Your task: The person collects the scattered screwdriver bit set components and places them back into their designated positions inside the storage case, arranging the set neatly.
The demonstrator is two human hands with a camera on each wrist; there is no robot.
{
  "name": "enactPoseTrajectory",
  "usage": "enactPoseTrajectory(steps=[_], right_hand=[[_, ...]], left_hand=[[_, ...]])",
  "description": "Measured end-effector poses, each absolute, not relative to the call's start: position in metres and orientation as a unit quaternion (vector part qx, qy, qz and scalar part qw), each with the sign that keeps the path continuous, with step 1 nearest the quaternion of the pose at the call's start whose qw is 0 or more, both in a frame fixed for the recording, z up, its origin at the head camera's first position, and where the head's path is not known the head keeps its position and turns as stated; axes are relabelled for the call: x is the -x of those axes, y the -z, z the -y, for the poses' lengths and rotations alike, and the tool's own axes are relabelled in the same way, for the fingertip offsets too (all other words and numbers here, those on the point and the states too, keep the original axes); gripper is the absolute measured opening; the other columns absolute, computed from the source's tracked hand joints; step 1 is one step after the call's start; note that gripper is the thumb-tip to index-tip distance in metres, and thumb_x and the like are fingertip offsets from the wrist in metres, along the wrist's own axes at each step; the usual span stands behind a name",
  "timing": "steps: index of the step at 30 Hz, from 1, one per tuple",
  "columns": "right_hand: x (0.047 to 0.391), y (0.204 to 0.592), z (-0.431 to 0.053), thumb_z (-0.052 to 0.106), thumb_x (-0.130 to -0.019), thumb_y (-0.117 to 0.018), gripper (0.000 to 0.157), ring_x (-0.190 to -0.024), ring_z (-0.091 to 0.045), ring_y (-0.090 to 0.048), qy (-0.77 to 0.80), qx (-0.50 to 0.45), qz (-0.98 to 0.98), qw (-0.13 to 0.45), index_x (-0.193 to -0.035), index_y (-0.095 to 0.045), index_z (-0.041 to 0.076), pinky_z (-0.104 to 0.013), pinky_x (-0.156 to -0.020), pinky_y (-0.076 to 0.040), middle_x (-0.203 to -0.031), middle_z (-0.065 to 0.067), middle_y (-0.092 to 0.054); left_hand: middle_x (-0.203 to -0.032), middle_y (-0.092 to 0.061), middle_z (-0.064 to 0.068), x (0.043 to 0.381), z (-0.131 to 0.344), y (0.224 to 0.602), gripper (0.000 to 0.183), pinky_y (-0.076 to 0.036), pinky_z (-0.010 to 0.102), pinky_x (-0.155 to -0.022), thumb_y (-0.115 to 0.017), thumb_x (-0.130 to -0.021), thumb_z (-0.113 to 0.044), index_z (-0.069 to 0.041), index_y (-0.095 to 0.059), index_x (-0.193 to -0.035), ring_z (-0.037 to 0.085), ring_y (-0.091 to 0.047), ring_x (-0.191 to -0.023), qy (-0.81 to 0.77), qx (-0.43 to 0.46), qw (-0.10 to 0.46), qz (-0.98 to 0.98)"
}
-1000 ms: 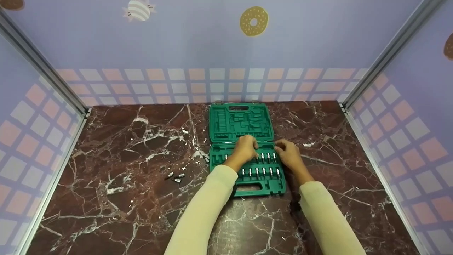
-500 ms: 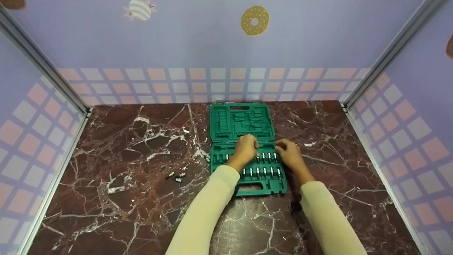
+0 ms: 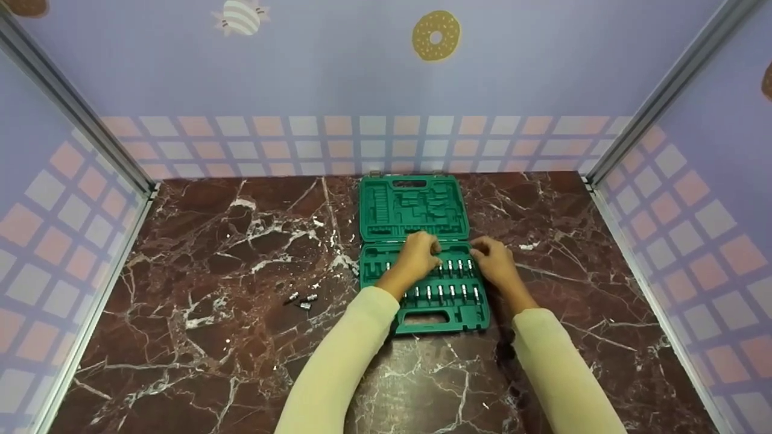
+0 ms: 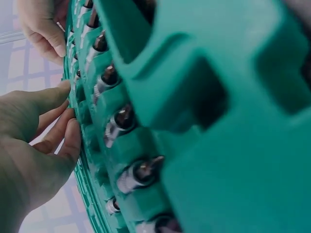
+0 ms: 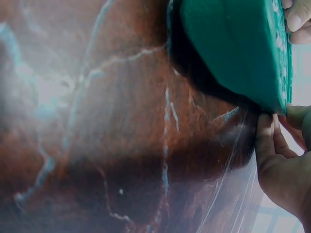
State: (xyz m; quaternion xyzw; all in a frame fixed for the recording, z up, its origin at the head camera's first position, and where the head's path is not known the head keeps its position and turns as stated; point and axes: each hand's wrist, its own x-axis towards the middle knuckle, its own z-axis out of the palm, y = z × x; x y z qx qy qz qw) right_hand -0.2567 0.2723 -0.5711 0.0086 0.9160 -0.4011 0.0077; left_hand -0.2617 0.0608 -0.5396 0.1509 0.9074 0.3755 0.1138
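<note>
A green plastic tool case (image 3: 395, 324) lies unfolded on the table, two rows of silver socket bits (image 3: 452, 293) seated in its near half. My left hand (image 3: 416, 256) reaches over the back row, fingers bent. In the left wrist view, the left thumb and fingertips (image 4: 63, 87) meet the case close to the seated socket bits (image 4: 120, 121); I cannot tell whether a bit is pinched, as the case's ridges hide that spot. My right hand (image 3: 494, 262) grips the case's right edge near the hinge, its thumb and fingers around the corner in the right wrist view.
Three loose bits (image 3: 310, 298) lie on the brown marbled table (image 3: 229, 374), left of the case. The case's lid (image 3: 416, 208), with moulded slots, stretches toward the back wall (image 3: 338, 72). Side walls (image 3: 693, 199) stand at left and right.
Both hands keep to the same places on the case. The left forearm has swung slightly left, uncovering a little more of the front row.
</note>
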Motion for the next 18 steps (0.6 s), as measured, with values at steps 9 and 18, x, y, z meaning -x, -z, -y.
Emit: enactPoseTrajectory(steps=[9,18], right_hand=[[0.255,0.57,-0.273,0.012,-0.103,-0.063,0.023,-0.107,-0.039,-0.066,0.403,-0.007,-0.915,0.014,-0.122,-0.07,0.001,-0.054,-0.094,-0.053,-0.118,-0.022,-0.071],[0.254,0.57,-0.274,0.012,-0.103,-0.062,0.025,-0.113,-0.041,-0.065,0.396,-0.002,-0.918,0.02,-0.125,-0.068,0.0,-0.055,-0.098,-0.051,-0.123,-0.024,-0.069]], left_hand=[[-0.122,-0.065,0.012,0.255,-0.048,0.534,0.027,-0.056,0.04,-0.096,-0.074,-0.096,-0.009,-0.003,-0.071,-0.122,0.027,-0.063,-0.115,-0.401,-0.183,0.118,-0.89],[-0.12,-0.067,0.016,0.248,-0.026,0.516,0.03,-0.056,0.041,-0.093,-0.075,-0.094,-0.01,-0.002,-0.07,-0.123,0.029,-0.064,-0.111,-0.441,-0.203,0.126,-0.865]])
